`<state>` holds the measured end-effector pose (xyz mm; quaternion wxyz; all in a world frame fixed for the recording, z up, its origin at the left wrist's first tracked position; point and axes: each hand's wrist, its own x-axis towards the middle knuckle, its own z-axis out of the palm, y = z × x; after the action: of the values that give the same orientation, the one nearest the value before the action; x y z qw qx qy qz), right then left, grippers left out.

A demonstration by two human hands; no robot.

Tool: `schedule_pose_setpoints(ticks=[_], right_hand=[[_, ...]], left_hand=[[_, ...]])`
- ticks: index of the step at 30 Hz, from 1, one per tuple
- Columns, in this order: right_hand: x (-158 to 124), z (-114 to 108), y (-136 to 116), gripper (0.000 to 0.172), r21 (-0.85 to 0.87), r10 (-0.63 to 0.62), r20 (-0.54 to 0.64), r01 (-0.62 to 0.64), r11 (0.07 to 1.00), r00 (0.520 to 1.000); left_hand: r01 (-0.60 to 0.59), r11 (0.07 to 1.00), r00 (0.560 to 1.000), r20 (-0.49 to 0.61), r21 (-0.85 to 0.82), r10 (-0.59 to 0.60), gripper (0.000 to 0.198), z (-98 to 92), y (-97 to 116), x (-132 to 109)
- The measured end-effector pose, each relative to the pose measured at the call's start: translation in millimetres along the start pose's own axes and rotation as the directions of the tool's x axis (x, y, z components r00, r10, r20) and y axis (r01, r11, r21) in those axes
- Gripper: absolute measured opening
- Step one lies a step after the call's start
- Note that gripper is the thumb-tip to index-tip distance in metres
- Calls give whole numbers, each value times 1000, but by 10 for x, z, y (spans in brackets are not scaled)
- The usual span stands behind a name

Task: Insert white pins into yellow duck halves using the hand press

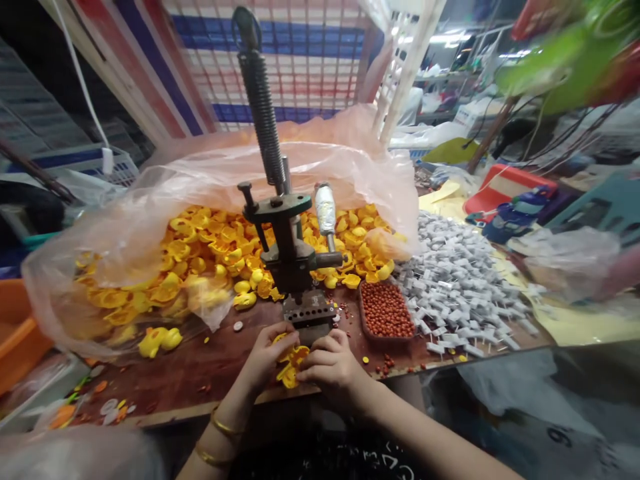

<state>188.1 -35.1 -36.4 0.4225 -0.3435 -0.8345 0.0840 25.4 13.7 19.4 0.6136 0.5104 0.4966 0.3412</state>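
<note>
My left hand (271,355), with gold bangles on the wrist, is closed on a yellow plastic duck shell (291,369) at the table's front edge. The curled fingers of my right hand (334,365) grip the same shell from the other side; its inner face shows, and the fingers cover part of it. Just beyond both hands stands a hand press (287,250) with a tall spring and a lever wrapped in silvery material. At its base is a metal block (311,313) with a row of holes, close to my fingertips.
Behind the press, a clear plastic bag (150,193) spills many yellow shells (200,247). To the right are a tray of red-brown beads (386,312) and a heap of grey-white blocks with thin pins (455,287). An orange tub (20,333) stands far left.
</note>
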Motion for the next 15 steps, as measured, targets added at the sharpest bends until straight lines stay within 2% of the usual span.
schedule_pose_setpoints(ticks=[3,7,9,11,12,14,15], right_hand=[[28,-32,-51,18,-67,-9,17,10,998,1000],[90,-126,-149,27,-11,92,67,-91,996,993],[106,-156,-168,29,33,132,83,-135,990,988],[119,-196,-143,30,68,210,78,-215,974,975],[128,-232,-108,31,102,249,89,-258,961,964],[154,-355,26,33,120,328,137,-344,931,935],[168,-442,129,29,61,386,146,-398,916,911]], left_hand=[[3,999,1000,-11,-33,-3,34,-42,-8,-2],[156,949,985,-29,-272,-170,31,-88,-52,-52],[177,919,977,-48,-353,-206,42,-53,-117,-107],[76,941,989,-93,-329,-112,58,10,-208,-174],[13,963,993,-110,-269,-44,60,38,-260,-203],[-66,989,988,-148,-136,45,51,56,-364,-240],[-62,993,981,-190,-101,41,46,41,-411,-245]])
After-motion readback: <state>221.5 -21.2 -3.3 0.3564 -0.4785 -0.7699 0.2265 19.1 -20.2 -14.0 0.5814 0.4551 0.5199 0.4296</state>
